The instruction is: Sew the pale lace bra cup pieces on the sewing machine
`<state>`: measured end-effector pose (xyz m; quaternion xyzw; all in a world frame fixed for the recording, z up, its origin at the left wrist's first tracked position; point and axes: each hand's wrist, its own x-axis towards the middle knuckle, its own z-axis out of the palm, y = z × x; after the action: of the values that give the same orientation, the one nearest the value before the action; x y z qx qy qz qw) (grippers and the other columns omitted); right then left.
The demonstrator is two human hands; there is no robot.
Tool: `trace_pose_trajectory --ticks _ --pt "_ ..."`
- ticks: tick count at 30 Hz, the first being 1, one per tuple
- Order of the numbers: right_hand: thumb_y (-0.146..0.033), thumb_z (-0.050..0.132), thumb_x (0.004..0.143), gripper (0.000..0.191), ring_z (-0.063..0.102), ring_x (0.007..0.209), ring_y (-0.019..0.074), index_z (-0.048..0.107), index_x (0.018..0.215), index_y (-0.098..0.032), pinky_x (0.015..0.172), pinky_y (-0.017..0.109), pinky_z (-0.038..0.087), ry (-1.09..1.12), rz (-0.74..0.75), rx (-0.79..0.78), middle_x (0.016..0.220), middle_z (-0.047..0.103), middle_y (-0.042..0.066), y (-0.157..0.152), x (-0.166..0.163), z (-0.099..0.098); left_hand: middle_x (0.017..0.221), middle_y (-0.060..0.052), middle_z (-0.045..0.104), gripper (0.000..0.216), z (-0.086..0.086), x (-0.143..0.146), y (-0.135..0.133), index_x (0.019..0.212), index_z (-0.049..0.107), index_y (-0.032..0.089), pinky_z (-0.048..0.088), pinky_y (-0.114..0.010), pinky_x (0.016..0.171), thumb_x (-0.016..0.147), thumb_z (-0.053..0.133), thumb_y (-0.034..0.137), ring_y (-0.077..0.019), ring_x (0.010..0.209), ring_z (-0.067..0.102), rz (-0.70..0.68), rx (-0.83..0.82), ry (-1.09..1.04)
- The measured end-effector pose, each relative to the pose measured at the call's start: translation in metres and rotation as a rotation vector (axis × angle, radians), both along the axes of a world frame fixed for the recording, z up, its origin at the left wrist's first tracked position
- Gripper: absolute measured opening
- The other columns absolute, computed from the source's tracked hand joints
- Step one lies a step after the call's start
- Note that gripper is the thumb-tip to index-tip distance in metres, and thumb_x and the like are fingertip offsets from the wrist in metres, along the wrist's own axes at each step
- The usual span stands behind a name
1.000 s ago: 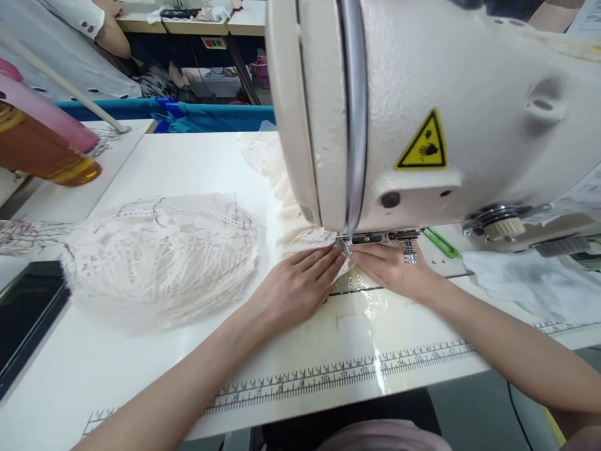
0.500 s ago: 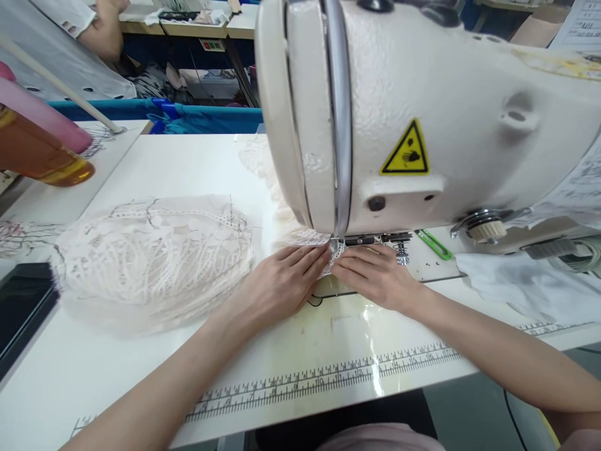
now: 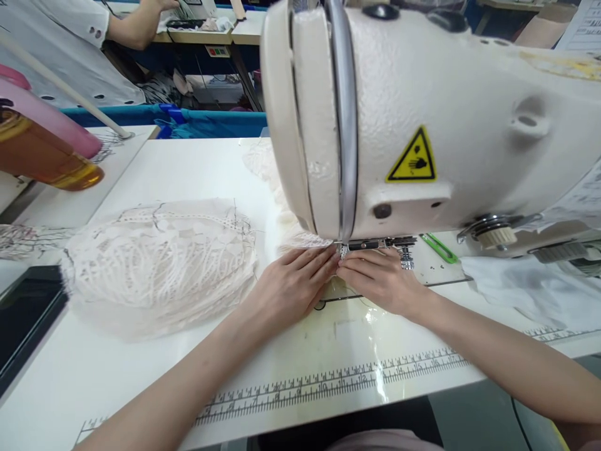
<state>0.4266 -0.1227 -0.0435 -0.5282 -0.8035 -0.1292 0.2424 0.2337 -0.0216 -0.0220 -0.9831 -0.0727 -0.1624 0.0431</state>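
Note:
A sewing machine (image 3: 375, 113) stands over the work, its presser foot (image 3: 342, 248) down near a narrow strip of white lace (image 3: 344, 252). My left hand (image 3: 295, 282) is on the left of the foot, fingers together and pressed on the lace, thumb tucked underneath. On the right, my right hand (image 3: 380, 275) has its fingers bent together at the lace edge, close against the foot. Both sets of fingertips nearly meet. More of the pale lace piece (image 3: 270, 163) runs back behind the machine head. The needle tip cannot be made out.
A heap of cream lace pieces (image 3: 159, 269) with loose threads lies left. Beyond it are a dark phone-like slab (image 3: 30, 319), an amber bottle (image 3: 51, 150) and a pink bottle (image 3: 56, 113). A green thread snipper (image 3: 440, 248) and white cloth (image 3: 521, 291) lie right. A co-worker's arm (image 3: 136, 25) shows behind.
Less of the lace strip shows between my fingertips. My hands keep nearly the same place at the foot. The whole view has shifted slightly, and the co-worker's arm has moved right.

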Motion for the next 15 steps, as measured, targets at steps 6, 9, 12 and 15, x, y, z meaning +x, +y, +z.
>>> trace_pose_trajectory --ticks 6,9,12,15 --pt "-0.001 0.045 0.091 0.035 0.063 0.096 0.0136 0.069 0.101 -0.025 0.082 0.028 0.048 0.004 0.026 -0.069 0.099 0.073 -0.001 0.002 0.007 0.002 0.125 -0.013 0.066 0.034 -0.001 0.007 -0.008 0.123 0.064 0.008 0.057 -0.041 0.091 0.097 0.044 0.018 -0.027 0.112 0.066 0.048 0.055 -0.021" --pt "-0.002 0.045 0.093 0.032 0.063 0.092 0.0133 0.07 0.097 -0.023 0.076 0.027 0.047 0.003 0.038 -0.067 0.1 0.073 0.0 0.003 0.011 0.004 0.124 -0.013 0.067 0.033 -0.001 0.009 -0.011 0.122 0.064 0.008 0.057 -0.04 0.089 0.096 0.046 0.018 -0.0269 0.109 0.067 0.067 0.057 -0.032" --pt "-0.005 0.052 0.091 0.023 0.063 0.084 0.0125 0.07 0.09 -0.021 0.07 0.027 0.045 -0.007 0.001 0.005 0.097 0.074 -0.001 0.003 0.012 0.008 0.125 -0.012 0.066 0.033 -0.001 0.01 -0.012 0.123 0.064 0.01 0.058 -0.041 0.088 0.097 0.046 0.019 -0.0269 0.11 0.067 0.077 0.045 -0.039" --pt "-0.008 0.059 0.088 0.018 0.063 0.078 0.0111 0.07 0.088 -0.023 0.07 0.028 0.043 -0.023 -0.072 0.088 0.096 0.075 -0.006 0.002 0.01 0.011 0.123 -0.012 0.068 0.033 -0.002 0.01 -0.013 0.122 0.064 0.01 0.058 -0.04 0.086 0.097 0.046 0.021 -0.0265 0.108 0.068 0.096 0.06 -0.048"
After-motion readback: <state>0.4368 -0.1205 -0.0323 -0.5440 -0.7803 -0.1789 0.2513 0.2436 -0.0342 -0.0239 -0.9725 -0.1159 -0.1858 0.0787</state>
